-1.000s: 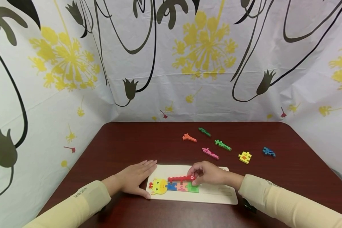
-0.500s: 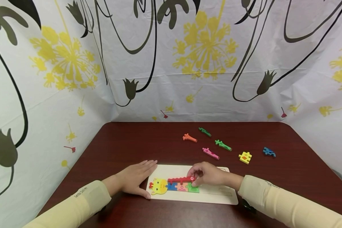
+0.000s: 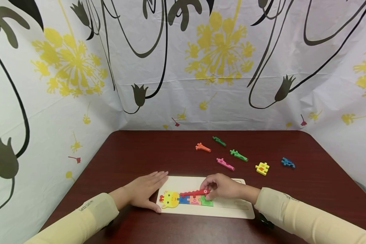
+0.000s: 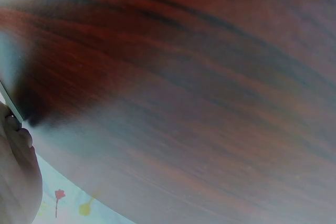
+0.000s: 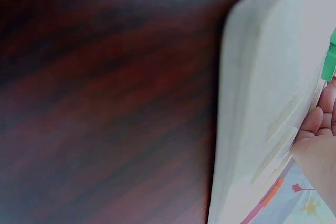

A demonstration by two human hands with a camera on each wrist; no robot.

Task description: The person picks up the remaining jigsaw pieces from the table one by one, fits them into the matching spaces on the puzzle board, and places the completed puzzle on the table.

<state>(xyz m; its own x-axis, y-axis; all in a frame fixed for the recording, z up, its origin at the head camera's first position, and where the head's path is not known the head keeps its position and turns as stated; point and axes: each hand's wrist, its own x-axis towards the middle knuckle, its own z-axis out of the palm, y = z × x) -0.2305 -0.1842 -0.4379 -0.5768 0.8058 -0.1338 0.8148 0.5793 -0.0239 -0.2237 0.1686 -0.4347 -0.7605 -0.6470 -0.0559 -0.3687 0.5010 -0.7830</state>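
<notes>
A pale wooden puzzle board (image 3: 231, 211) lies on the table. At its left end my left hand (image 3: 144, 190) rests flat, fingers straight, the fingertips and thumb against the board's edge. My right hand (image 3: 224, 185) pinches the right end of a long red wavy puzzle piece (image 3: 190, 193). That piece lies along the top of a row in the board: a yellow giraffe head (image 3: 170, 199), a blue piece (image 3: 184, 199), a pink piece (image 3: 195, 200) and a green piece (image 3: 206, 202). Whether the red piece is fully seated cannot be told. In the right wrist view, the curled fingers (image 5: 313, 121) partly show.
Beyond the board several loose puzzle pieces lie on the dark red table (image 3: 146, 152): orange (image 3: 202, 147), dark green (image 3: 219, 141), light green (image 3: 239, 155), pink (image 3: 225, 164), yellow (image 3: 262, 168) and blue (image 3: 288, 162). A patterned white cloth (image 3: 170, 88) hangs behind.
The red piece has tilted slightly, its left end shifting a little toward the row of pieces, still in my right hand. My left hand stays in place.
</notes>
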